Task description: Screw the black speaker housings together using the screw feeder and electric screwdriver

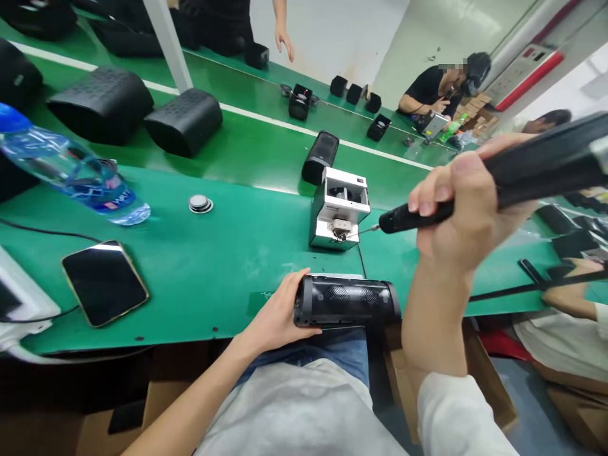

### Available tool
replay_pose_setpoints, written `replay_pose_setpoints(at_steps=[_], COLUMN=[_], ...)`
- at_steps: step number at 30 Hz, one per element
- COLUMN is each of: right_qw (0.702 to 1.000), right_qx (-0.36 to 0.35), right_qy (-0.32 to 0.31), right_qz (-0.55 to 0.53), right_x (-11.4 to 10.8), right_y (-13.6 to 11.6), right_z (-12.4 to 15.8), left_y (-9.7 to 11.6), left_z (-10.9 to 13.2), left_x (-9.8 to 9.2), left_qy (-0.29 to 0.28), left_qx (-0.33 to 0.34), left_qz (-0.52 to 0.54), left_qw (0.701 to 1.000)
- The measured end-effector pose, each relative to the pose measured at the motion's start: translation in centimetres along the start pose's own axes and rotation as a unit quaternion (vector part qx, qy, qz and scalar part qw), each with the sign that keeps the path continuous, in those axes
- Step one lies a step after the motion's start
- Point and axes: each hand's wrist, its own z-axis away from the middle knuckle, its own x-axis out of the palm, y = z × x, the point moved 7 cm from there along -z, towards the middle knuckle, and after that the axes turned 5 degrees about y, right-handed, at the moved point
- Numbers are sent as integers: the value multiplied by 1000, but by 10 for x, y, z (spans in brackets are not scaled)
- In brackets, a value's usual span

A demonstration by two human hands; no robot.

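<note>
Black and glossy, the speaker lies on its side at the near edge of the green table, just in front of your lap. I judge it is stiff and of moderate weight, with hard plastic which may be a little slippery on the round body. Its grille side could take a scratch or a dent, so the thick end rims seem the better place to take hold.

Your left hand grasps the left end of it, with the fingers over the upper side and the thumb along the lower side. Your left forearm comes obliquely from the lower left, low and rather straight.

Your right hand is clenched around the electric screwdriver, and the forearm stands almost upright from the sleeve. The tool slopes down to the left, and its thin bit reaches the front of the white screw feeder, beyond the speaker. I cannot tell if the bit touches the metal block there. The tool's thick body looks heavier at the back, so a firm grip near its middle should balance it.
</note>
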Motion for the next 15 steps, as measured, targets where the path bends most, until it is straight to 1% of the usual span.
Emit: replay_pose_setpoints(at_steps=[2, 6, 10, 12, 15], right_qw=[999, 992, 993, 994, 989], right_qx=[1, 26, 48, 50, 76], right_qy=[1, -22, -6, 10, -7], right_qz=[48, 119, 108, 96, 125], right_x=[-5, 0, 4, 3, 2], right_y=[11, 41, 66, 73, 80], right_z=[-8, -7, -7, -9, -11], left_y=[1, 1, -1, -1, 1], left_z=[0, 0, 1, 1, 0], left_x=[0, -1, -1, -1, -1], left_qy=[-2, 1, 2, 0, -4], left_qx=[1, 4, -2, -6, -5], left_qz=[-8, -20, -24, -28, -31], left_qw=[1000, 1000, 1000, 1000, 999])
